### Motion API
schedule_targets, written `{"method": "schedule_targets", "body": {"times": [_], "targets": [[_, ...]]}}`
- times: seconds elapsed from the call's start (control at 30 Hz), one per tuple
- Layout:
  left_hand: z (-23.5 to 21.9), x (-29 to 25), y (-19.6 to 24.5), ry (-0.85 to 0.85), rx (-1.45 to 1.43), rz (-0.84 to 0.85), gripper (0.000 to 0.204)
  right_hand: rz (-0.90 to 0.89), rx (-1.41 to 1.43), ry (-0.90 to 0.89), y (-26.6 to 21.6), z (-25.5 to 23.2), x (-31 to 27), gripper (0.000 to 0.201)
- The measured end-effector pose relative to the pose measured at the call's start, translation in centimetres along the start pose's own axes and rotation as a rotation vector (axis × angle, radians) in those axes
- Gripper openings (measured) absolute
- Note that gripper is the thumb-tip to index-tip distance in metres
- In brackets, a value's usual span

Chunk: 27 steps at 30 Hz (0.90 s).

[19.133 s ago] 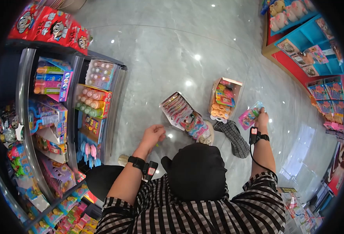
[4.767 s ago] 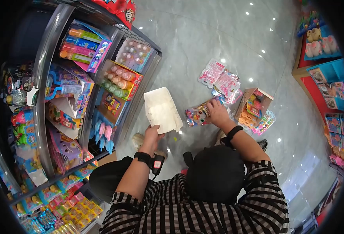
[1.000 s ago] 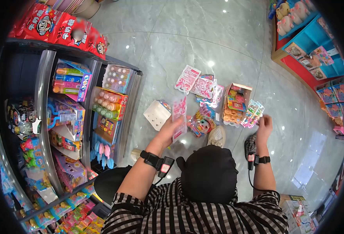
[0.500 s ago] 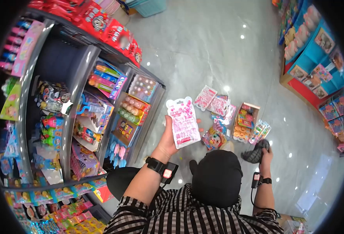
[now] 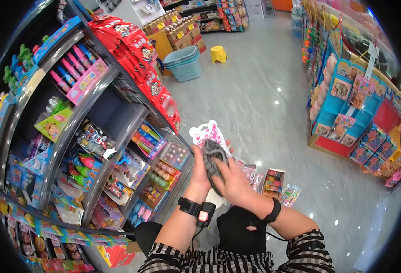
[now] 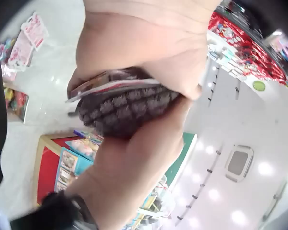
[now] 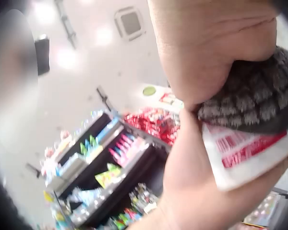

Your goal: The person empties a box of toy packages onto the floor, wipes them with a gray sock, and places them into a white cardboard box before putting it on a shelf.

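Note:
My left hand point(image 5: 199, 175) grips a white and pink packet point(image 5: 204, 130) with a bear-shaped top, its thumb along the near side. A folded black and grey checked cloth point(image 5: 213, 152) lies over the packet's face, held by my right hand point(image 5: 237, 181) with fingers spread on it. In the left wrist view the fuzzy cloth point(image 6: 129, 110) sits right against the packet's edge, between both hands. Below the cloth in the right wrist view, the packet's lower part point(image 7: 240, 160) shows a barcode and a red strip. Most of the packet's face is hidden.
On the floor beyond the hands are pink packets point(image 6: 22, 49), an open carton point(image 5: 274, 181) of small toys and colourful packets point(image 5: 290, 194). Stocked shelves point(image 5: 86, 150) stand close on the left, under red bags point(image 5: 150, 84). A display stand point(image 5: 346, 132) is at right.
Earlier the checked cloth lay on the floor and the packets stood in a box. My right hand has lifted the cloth onto the packet in my left hand. The head view has tilted up.

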<state>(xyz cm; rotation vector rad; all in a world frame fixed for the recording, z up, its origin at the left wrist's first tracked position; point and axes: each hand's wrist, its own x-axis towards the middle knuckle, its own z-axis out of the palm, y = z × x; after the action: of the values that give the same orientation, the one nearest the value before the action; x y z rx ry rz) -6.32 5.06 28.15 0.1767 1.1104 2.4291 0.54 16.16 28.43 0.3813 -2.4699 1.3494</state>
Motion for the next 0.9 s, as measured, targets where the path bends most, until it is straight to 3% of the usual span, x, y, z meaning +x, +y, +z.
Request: {"method": "schedule_targets", "body": {"times": [0.1,0.17,0.23,0.3,0.43,0.5,0.57,0.63,0.7,0.8,0.9], "targets": [[1.6,-0.4,1.1,-0.037,-0.02,0.005,0.096,-0.041,-0.014,0.038,-1.4,-0.3,0.5,0.046],[1.2,-0.2,0.6,-0.104,-0.026,0.002,0.093,0.065,-0.034,0.063,-1.9,-1.5,2.4,0.04],[1.6,-0.8,0.3,-0.004,0.059,-0.028,0.088,0.055,-0.065,0.12,-1.7,-2.6,4.1,0.036],[2.1,-2.1,-0.2,-0.037,0.097,-0.043,0.086,0.08,-0.112,0.33,-0.4,-3.3,5.8,0.035],[2.1,-2.6,-0.4,-0.035,0.125,-0.025,0.085,0.101,-0.068,0.392,-0.5,-2.6,5.1,0.034],[1.7,-2.4,0.3,-0.003,0.102,0.011,0.083,-0.008,-0.089,0.309,-1.5,-0.7,2.9,0.038],[-0.5,-1.6,0.9,-0.294,-0.033,-0.104,0.083,-0.034,-0.073,0.257,-3.2,0.0,1.5,0.037],[-0.3,-2.4,0.8,-0.201,-0.041,-0.144,0.082,-0.077,-0.071,0.246,-2.5,-0.2,2.3,0.036],[1.1,-3.8,0.8,0.048,0.055,-0.051,0.08,-0.117,-0.073,0.238,-2.1,-0.7,3.8,0.034],[1.1,-4.4,0.5,0.011,0.093,-0.019,0.08,0.091,-0.114,0.389,-1.4,-1.5,6.0,0.035],[0.6,-4.2,0.6,-0.025,0.151,0.023,0.081,0.112,-0.158,0.42,-1.6,-0.3,5.0,0.035]]}}
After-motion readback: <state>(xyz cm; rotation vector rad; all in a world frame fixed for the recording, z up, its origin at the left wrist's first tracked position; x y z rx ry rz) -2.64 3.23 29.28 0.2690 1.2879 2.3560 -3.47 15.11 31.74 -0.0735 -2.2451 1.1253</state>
